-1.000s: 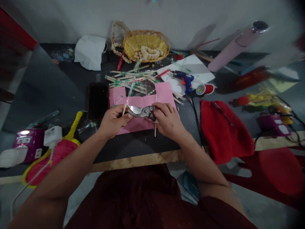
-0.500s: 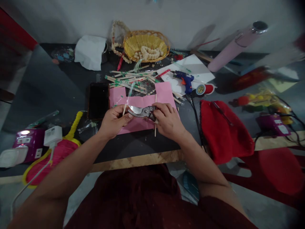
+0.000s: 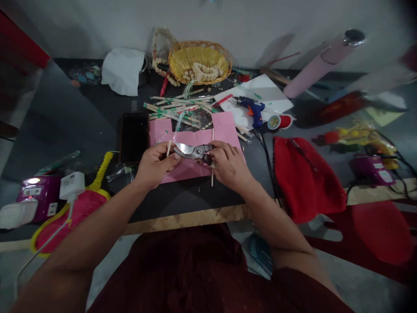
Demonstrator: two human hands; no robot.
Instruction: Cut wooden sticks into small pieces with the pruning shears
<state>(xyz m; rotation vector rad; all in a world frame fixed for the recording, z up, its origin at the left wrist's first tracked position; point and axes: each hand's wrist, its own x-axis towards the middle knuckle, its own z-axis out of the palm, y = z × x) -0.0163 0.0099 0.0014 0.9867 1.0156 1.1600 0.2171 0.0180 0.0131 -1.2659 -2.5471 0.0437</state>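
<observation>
One stick [image 3: 169, 148] is gripped by the left hand [image 3: 155, 166], shears [image 3: 195, 151] by the right hand [image 3: 230, 166], near the table's front edge [image 3: 189, 218].

The person at the table has on a loose, dark maroon top [image 3: 185, 269], plain and softly creased down the front, both forearms bare

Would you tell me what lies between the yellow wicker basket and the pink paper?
Loose wooden sticks, with clear plastic among them, as the head view shows.
</observation>
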